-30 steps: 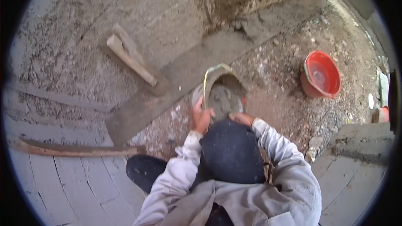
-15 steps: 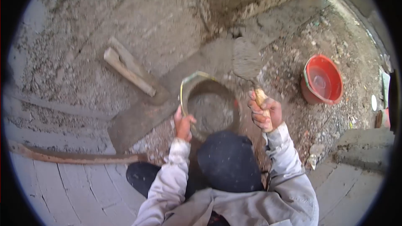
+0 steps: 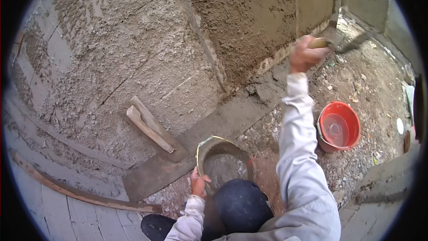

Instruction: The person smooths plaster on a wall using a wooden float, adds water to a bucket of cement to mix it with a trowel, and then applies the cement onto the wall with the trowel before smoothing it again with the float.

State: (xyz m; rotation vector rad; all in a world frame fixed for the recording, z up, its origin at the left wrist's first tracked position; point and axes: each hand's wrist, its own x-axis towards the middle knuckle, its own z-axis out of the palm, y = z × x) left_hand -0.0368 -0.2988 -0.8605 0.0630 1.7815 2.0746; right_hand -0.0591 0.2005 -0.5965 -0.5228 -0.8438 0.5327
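My right hand (image 3: pixel 305 56) is closed round the wooden handle of a trowel (image 3: pixel 356 43), held out far to the upper right near the foot of the wall. The blade is blurred by motion, and I cannot tell whether mortar is on it. At the lower middle, my left hand (image 3: pixel 198 183) grips the left rim of a dark mortar bucket (image 3: pixel 250 169). Grey wet mortar (image 3: pixel 225 168) lies inside it. My knee hides the bucket's near side.
Roughly coated wall (image 3: pixel 129 49) and darker mortar (image 3: pixel 249 18) rise ahead. A wooden float (image 3: pixel 151 129) rests on a mortar-smeared board (image 3: pixel 187 151). To the right stands a red bucket (image 3: pixel 339 127) holding water. A curved wooden strip (image 3: pixel 80 192) lies at left.
My right hand has swung the trowel forward and up to the right, away from above the bucket. My left hand stays on the bucket. The view has tilted up toward the wall.
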